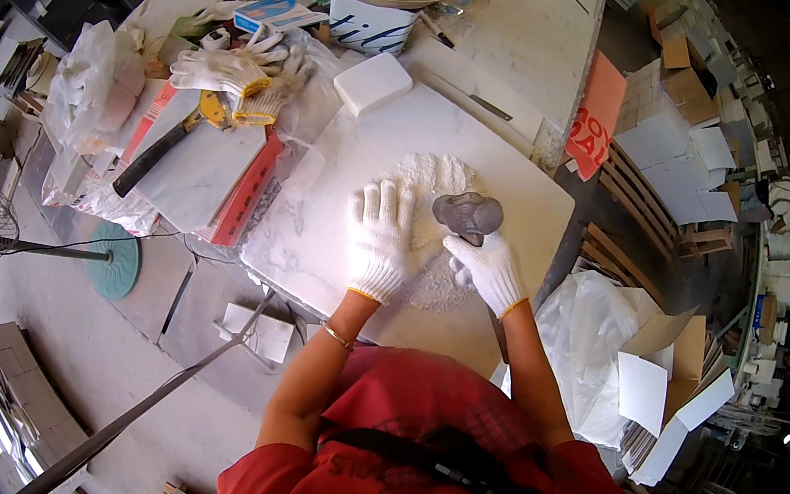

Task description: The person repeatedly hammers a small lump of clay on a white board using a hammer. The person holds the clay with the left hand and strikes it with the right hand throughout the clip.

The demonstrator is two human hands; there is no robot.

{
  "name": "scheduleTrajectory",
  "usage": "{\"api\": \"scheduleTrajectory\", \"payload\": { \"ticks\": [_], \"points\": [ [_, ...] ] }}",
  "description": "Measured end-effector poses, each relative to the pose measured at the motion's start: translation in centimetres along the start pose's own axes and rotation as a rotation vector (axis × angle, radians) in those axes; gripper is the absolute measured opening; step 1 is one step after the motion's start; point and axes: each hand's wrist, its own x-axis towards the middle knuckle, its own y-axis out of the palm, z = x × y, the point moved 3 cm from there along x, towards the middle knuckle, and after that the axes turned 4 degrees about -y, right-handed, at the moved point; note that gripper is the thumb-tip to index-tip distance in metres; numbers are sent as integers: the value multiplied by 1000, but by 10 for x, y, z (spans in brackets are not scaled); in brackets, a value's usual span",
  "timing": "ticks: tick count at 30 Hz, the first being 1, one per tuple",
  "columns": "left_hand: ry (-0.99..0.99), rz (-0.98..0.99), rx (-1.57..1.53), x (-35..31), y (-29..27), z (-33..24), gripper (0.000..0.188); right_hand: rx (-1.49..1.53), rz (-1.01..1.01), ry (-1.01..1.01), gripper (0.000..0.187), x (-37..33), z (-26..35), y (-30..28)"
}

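Note:
My left hand (379,239), in a white knit glove with a yellow cuff edge, lies flat with its fingers stretched out on a pale marble-like slab (312,269). Gloved the same way, my right hand (489,269) is closed around the narrow near end of a dark grey, lobed object (468,214), whose exact kind I cannot make out. Its wider rounded part points away from me, over the slab. White crumbly powder (435,173) is spread beyond and between my hands, with more of it just in front of me.
Behind the slab stand a white block (373,83) and a bucket with stacked bowls (374,22). A black-handled yellow tool (164,148) and spare gloves (234,72) lie at the left. Thin stand poles (136,415) cross the left floor; open cardboard boxes (671,375) sit at the right.

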Motion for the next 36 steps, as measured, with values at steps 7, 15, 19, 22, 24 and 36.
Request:
{"api": "scheduleTrajectory", "payload": {
  "ticks": [7, 15, 19, 22, 24, 36],
  "points": [
    [-4, 37, -6, 4, 1, -2, 81, 10, 103, 162, 29, 0, 32, -4],
    [-18, 31, 0, 4, 4, -2, 83, -15, -33, -32, 28, -14, 29, 4],
    [-19, 72, 1, 6, 3, -1, 82, -242, 85, 29, 33, 32, -22, 6],
    [-28, 84, -10, 6, 1, -1, 82, 9, 120, 203, 28, 9, 16, -1],
    [-34, 60, -27, 8, 4, -1, 80, 48, 76, 155, 26, -5, 38, -6],
    [-18, 113, -23, 12, 2, 1, 79, -14, 55, 193, 29, 19, -8, 11]
  ]
}}
